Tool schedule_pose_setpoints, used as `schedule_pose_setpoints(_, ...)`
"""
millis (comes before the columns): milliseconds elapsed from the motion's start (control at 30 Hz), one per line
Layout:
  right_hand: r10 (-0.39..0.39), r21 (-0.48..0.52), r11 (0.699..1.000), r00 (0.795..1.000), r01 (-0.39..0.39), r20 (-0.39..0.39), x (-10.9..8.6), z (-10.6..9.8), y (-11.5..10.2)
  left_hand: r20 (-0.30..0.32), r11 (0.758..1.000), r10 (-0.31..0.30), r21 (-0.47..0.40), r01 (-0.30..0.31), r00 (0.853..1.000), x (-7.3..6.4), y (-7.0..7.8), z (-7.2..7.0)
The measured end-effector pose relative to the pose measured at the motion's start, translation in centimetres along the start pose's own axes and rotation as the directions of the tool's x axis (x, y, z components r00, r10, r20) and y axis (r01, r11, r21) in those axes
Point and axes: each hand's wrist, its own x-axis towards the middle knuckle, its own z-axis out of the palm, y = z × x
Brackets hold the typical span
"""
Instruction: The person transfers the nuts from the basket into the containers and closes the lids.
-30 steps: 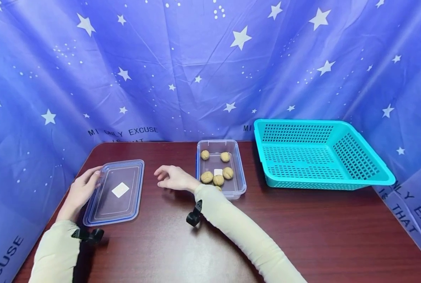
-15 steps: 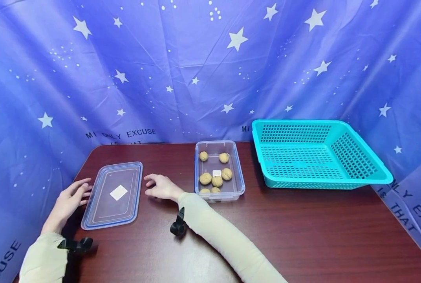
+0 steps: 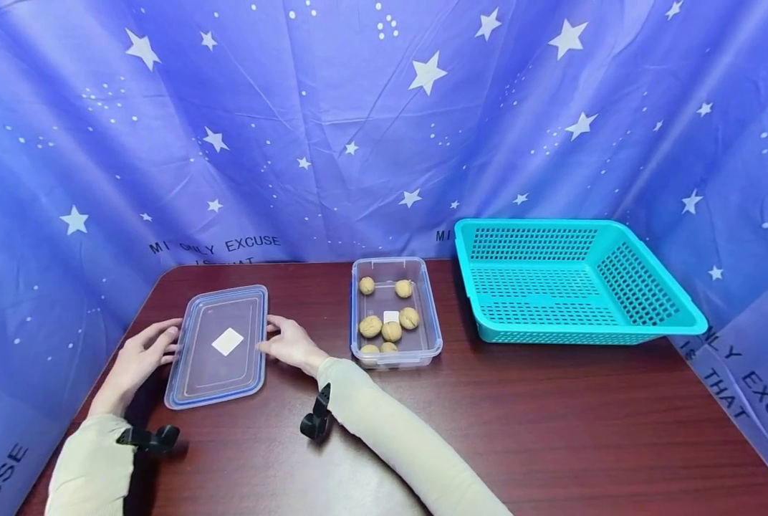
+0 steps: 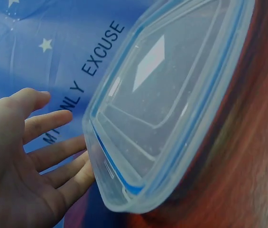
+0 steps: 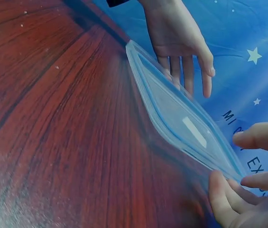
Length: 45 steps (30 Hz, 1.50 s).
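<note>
A clear plastic lid (image 3: pixel 213 373) with a blue seal and a white square label is held slightly tilted just above the table, between both hands. On its left side, my left hand (image 3: pixel 137 362) reaches with fairly straight fingers, whose tips touch or pass behind the edge in the left wrist view; the thumb stands apart from it. My right hand (image 3: pixel 294 345) pinches the lid's right edge, fingertips on both sides of it in the right wrist view. Right of that hand stands an uncovered clear plastic box (image 3: pixel 430 337) containing several walnuts (image 3: pixel 370 327).
A turquoise perforated basket (image 3: pixel 590 333) stands at the back right of the dark red wooden table (image 3: pixel 552 423). Behind the table hangs a blue curtain (image 3: pixel 332 107) with white stars. Black camera mounts (image 3: pixel 316 416) sit on both wrists.
My right hand has moved left from near the box to the lid's right edge. My left hand drew off the lid, then came back. The lid has shifted right and risen slightly.
</note>
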Motion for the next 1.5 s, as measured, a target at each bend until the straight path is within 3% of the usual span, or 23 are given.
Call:
schedule_pose_setpoints(133, -0.045, -0.044, 0.998, 0.997, 0.042, -0.063, 0.0, -0.5, -0.4, -0.022, 0.996, 0.004, -0.094, -0.006, 1.000, 0.4, 0.5, 0.5)
schedule_pose_setpoints(233, -0.064, -0.098, 0.994, 0.990, 0.052, -0.122, -0.1, -1.1, -0.7, -0.032, 0.978, 0.005, -0.207, -0.012, 0.999, 0.6, 0.9, 1.0)
schedule_pose_setpoints(333, -0.070, -0.125, 0.991, 0.983, 0.048, -0.170, -0.3, -1.6, -1.0, -0.023, 0.967, -0.006, -0.253, 0.000, 1.000, 0.7, 1.1, 1.5)
schedule_pose_setpoints(467, -0.080, -0.123, 0.991, 0.979, 0.057, -0.186, -0.7, -2.3, -1.3, 0.001, 0.981, -0.049, -0.188, 0.048, 0.999, 0.7, 1.5, 1.6)
schedule_pose_setpoints(633, -0.038, 0.018, 0.999, 0.987, 0.041, -0.155, -1.2, -3.3, -1.8, 0.044, 0.971, -0.083, -0.222, 0.090, 0.996, 0.9, 2.0, 2.1)
schedule_pose_setpoints(733, -0.028, 0.104, 0.994, 0.990, 0.042, -0.138, -1.4, -4.2, -2.0, 0.069, 0.932, -0.074, -0.350, 0.094, 0.995, 1.1, 2.3, 2.6)
schedule_pose_setpoints(867, -0.049, 0.158, 0.985, 0.989, 0.071, -0.141, -1.7, -5.4, -2.1, 0.086, 0.807, -0.001, -0.588, 0.052, 0.996, 1.4, 2.7, 3.6)
schedule_pose_setpoints(933, -0.058, 0.168, 0.982, 0.987, 0.083, -0.148, -1.8, -6.1, -2.2, 0.086, 0.744, 0.037, -0.668, 0.029, 0.996, 1.6, 2.9, 4.1)
schedule_pose_setpoints(1000, -0.065, 0.178, 0.980, 0.985, 0.094, -0.160, -2.0, -6.7, -2.2, 0.083, 0.709, 0.064, -0.705, 0.013, 0.994, 1.8, 3.3, 4.6)
schedule_pose_setpoints(1167, -0.075, 0.195, 0.975, 0.980, 0.111, -0.183, -2.4, -8.3, -2.2, 0.089, 0.677, 0.093, -0.736, 0.003, 0.992, 2.3, 4.1, 5.8)
schedule_pose_setpoints(1500, -0.110, 0.158, 0.978, 0.978, 0.138, -0.177, -3.2, -11.7, -2.2, 0.119, 0.654, 0.107, -0.756, 0.020, 0.987, 3.0, 5.5, 8.2)
